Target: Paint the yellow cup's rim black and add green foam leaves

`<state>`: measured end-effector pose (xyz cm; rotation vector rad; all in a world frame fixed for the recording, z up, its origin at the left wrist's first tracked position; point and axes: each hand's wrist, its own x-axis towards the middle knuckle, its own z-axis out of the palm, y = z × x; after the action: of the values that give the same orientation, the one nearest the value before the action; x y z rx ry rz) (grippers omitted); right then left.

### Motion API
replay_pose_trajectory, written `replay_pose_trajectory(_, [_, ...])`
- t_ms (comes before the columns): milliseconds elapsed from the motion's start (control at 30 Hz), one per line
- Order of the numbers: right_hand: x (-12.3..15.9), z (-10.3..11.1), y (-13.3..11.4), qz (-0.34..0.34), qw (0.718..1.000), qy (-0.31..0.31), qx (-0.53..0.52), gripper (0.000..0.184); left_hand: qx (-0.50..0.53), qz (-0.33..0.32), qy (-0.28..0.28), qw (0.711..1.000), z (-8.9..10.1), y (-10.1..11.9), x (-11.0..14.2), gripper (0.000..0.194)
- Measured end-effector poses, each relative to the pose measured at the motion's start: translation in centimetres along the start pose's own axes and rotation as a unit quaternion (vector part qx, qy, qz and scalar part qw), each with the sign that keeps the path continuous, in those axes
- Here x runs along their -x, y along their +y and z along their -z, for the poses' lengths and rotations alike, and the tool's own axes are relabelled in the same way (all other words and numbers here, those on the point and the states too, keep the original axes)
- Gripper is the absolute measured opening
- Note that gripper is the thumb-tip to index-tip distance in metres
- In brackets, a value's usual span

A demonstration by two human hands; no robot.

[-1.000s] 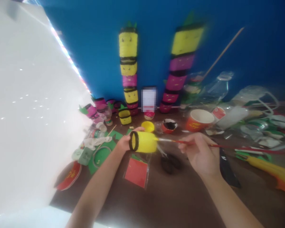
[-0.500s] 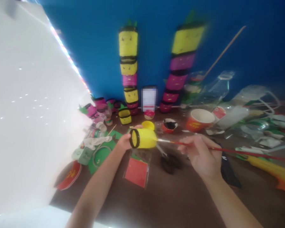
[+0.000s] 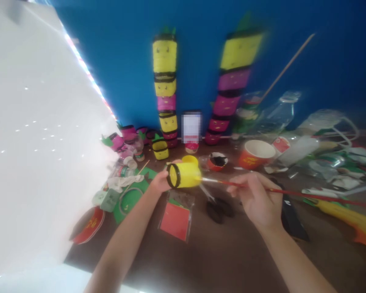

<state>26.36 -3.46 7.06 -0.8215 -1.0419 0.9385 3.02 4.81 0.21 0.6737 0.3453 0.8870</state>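
My left hand (image 3: 162, 180) is closed on a yellow painted container (image 3: 186, 176), which lies on its side in the air with its black-rimmed mouth toward the left. Between the fingers of my right hand (image 3: 258, 199) is a long red-handled paintbrush (image 3: 236, 184). Its bristles touch the right end of the container, which is the closed end. Just behind the container stands a small yellow cup (image 3: 190, 159). Below the brush, black-handled scissors (image 3: 218, 209) lie on the table, and a clear packet of red paper (image 3: 175, 220) is to their left.
Two stacks of painted containers, a left one (image 3: 164, 57) and a right one (image 3: 228, 103), line the blue wall. On the right are a red paper cup (image 3: 258, 155), plastic bottles and a yellow glue gun (image 3: 344, 215). Green paper (image 3: 134, 199) and a red bowl (image 3: 88, 226) lie left.
The yellow container has risen and tilted very slightly in my left hand. My right hand has shifted a little to the left, with the brush still against the container.
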Motion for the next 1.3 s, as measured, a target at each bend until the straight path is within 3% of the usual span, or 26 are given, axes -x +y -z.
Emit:
replay_pose_trajectory(133, [-0.6, 0.1, 0.2, 0.011, 0.999, 0.03, -0.044, 0.024, 0.028, -0.015, 0.023, 0.999, 0.0, 0.0, 0.1, 0.064])
replay_pose_trajectory(267, [-1.5, -0.7, 0.9, -0.016, 0.997, 0.039, -0.06, 0.024, 0.094, -0.096, 0.103, 0.986, -0.5, 0.3, 0.4, 0.058])
replay_pose_trajectory(367, [-2.5, -1.8, 1.2, -0.054, 0.999, -0.003, -0.007, 0.024, 0.133, -0.135, 0.126, 0.974, -1.0, 0.7, 0.6, 0.054])
replay_pose_trajectory(467, [-3.8, -3.0, 0.9, -0.06, 0.988, -0.034, 0.14, 0.022, 0.148, -0.134, 0.108, 0.974, -0.9, 0.8, 0.5, 0.056])
replay_pose_trajectory(533, [-4.8, -3.6, 0.6, -0.047, 0.953, -0.074, 0.289, 0.02, 0.154, -0.131, 0.092, 0.975, -0.6, 0.7, 0.3, 0.06])
replay_pose_trajectory(633, [-5.9, -4.5, 0.6, 0.005, 0.869, -0.141, 0.475, 0.021, 0.156, -0.127, 0.074, 0.977, -0.2, 0.5, 0.1, 0.063])
replay_pose_trajectory(767, [-6.4, -5.6, 1.3, 0.047, 0.785, -0.199, 0.585, 0.027, 0.152, -0.124, 0.059, 0.979, -0.3, 0.4, 0.0, 0.063])
replay_pose_trajectory(867, [-6.3, -5.9, 1.6, 0.054, 0.756, -0.221, 0.614, 0.029, 0.149, -0.115, 0.068, 0.98, -0.6, 0.6, 0.0, 0.062])
replay_pose_trajectory(900, [-6.2, -5.8, 1.6, 0.055, 0.759, -0.214, 0.612, 0.029, 0.15, -0.112, 0.072, 0.98, -0.7, 0.6, 0.0, 0.062])
replay_pose_trajectory(967, [-5.8, -5.3, 1.4, 0.059, 0.792, -0.166, 0.585, 0.028, 0.151, -0.109, 0.073, 0.98, -0.7, 0.6, -0.1, 0.062])
replay_pose_trajectory(1100, [-4.4, -3.7, 0.7, 0.035, 0.91, -0.013, 0.413, 0.023, 0.142, -0.097, 0.047, 0.984, -0.6, 0.6, -0.2, 0.063])
replay_pose_trajectory(1167, [-3.5, -2.7, 0.7, 0.02, 0.954, 0.046, 0.296, 0.024, 0.135, -0.086, 0.029, 0.987, -0.4, 0.5, -0.2, 0.064])
replay_pose_trajectory(1233, [-2.5, -1.9, 0.9, 0.028, 0.975, 0.092, 0.199, 0.024, 0.124, -0.073, 0.017, 0.989, -0.2, 0.4, -0.3, 0.066])
replay_pose_trajectory(1300, [-1.5, -1.4, 1.2, 0.059, 0.979, 0.131, 0.143, 0.023, 0.109, -0.059, 0.018, 0.992, -0.1, 0.2, -0.4, 0.067])
